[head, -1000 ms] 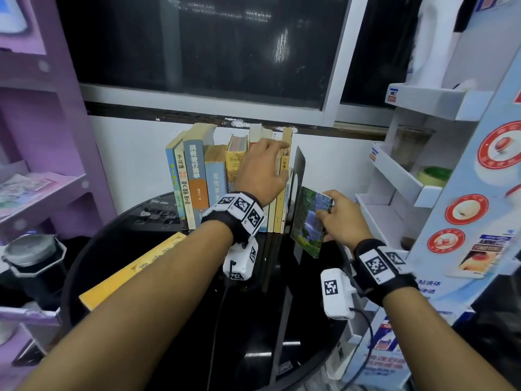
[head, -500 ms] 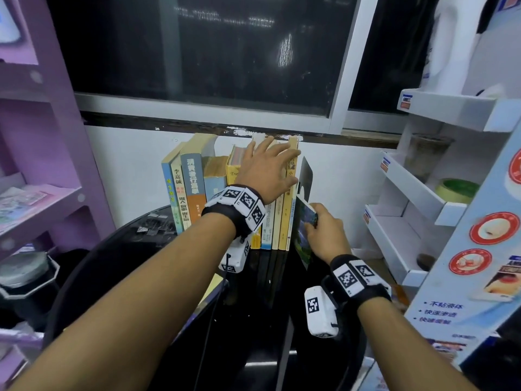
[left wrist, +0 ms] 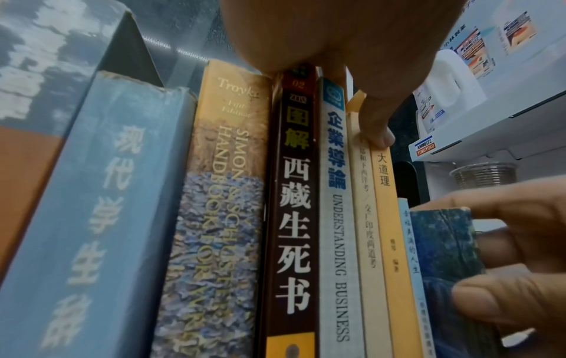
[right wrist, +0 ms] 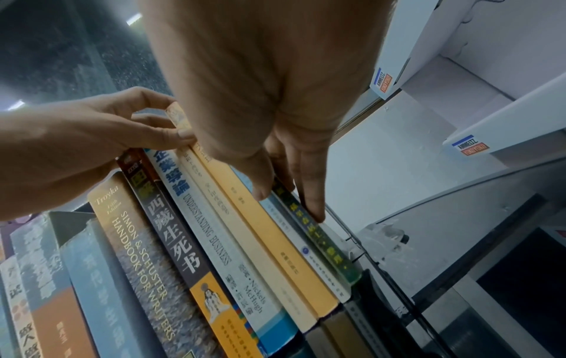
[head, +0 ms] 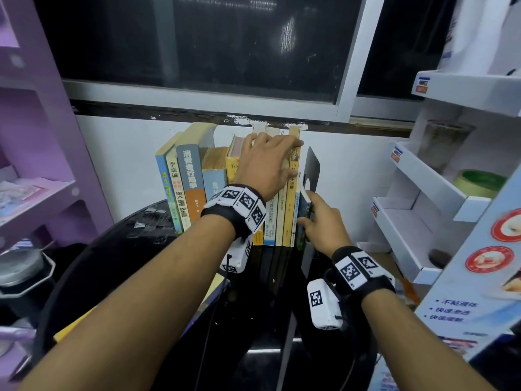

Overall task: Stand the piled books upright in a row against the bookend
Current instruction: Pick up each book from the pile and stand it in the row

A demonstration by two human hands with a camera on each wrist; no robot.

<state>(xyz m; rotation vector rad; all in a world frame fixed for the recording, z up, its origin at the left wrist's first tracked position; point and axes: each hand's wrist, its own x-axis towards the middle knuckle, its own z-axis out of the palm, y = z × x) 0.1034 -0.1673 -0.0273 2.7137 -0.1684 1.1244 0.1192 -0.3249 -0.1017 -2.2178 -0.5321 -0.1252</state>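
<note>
Several books [head: 194, 179] stand upright in a row on the black round table [head: 141, 249], spines towards me. My left hand [head: 282, 156] grips the tops of the tall yellow books at the row's right end, fingers over the top, thumb [left wrist: 376, 135] on a spine. My right hand [head: 308, 210] pinches a thin green-covered book [head: 306, 206], upright and edge-on, in the gap between the row and the black metal bookend [head: 311, 167]. The right wrist view shows its green spine [right wrist: 330, 244] beside a pale blue book. A yellow book [head: 70, 325] lies flat under my left forearm.
A purple shelf unit [head: 42, 165] stands at the left with a grey lidded pot [head: 19, 266] below it. White cardboard display shelves [head: 423, 210] stand close on the right of the bookend. The wall and a dark window are right behind the row.
My right hand has turned the green book from cover-on to edge-on and carried it left into the gap beside the bookend. My left hand has stayed on the book tops.
</note>
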